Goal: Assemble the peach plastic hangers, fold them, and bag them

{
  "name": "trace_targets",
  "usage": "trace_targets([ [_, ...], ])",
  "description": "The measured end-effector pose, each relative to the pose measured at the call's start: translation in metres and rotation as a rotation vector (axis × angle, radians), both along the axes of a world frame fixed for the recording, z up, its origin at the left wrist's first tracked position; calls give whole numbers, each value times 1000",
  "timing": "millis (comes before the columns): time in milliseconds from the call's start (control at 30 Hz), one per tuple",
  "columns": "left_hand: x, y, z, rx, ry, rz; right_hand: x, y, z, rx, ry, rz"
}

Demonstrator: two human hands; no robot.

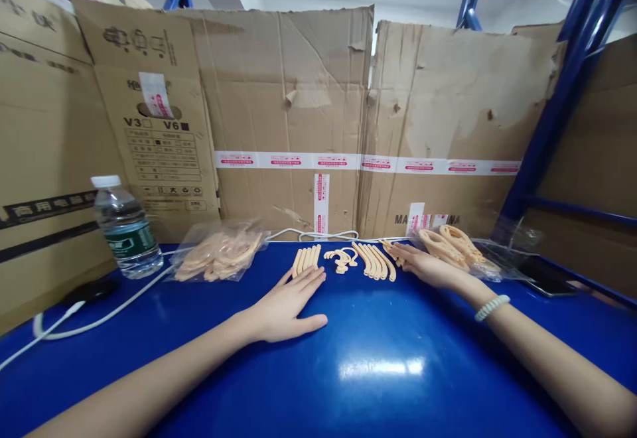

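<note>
while i've got the left hand [291,305] spread palm-down over the blue table [378,398], fingertips right at the left row of peach strips [305,260], the right hand [425,265] covers part of some more peach pieces [390,250] – can't tell from my end if it's pinching any. little hooked bits [342,260] and a second row of strips [374,262] lie between the hands – bagged parts [216,255] sit farther left, near the water bottle [128,235].

water bottle [127,229], left | cardboard panels [288,119], back | white cable [38,325] | dark phone [547,283], right
</note>
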State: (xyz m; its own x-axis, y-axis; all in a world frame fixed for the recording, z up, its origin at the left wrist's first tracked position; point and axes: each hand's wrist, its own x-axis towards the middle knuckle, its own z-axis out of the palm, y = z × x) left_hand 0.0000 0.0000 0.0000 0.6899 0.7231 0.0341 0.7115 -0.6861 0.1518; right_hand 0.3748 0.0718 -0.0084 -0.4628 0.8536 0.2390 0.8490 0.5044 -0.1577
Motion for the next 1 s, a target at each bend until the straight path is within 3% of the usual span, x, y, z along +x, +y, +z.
trace_targets([
  [133, -1, 5, 0, 11, -14, -8, -7, -6, 10, 97, 41, 26],
  [267, -1, 8, 0, 8, -20, 0, -33, -21, 15, 123, 53, 110],
  [400, -1, 10, -3, 13, -26, 3, -66, -43, 8, 32, -3, 210],
  [533, -2, 10, -4, 18, -11, 9, -81, -54, 1, -97, -88, 176],
  [867, -3, 13, -7, 36, 5, -3, -79, -39, -10, -50, -31, 138],
  [1000, -4, 14, -10, 34, -88, -17, -83, -32, -7, 57, 14, 143],
])
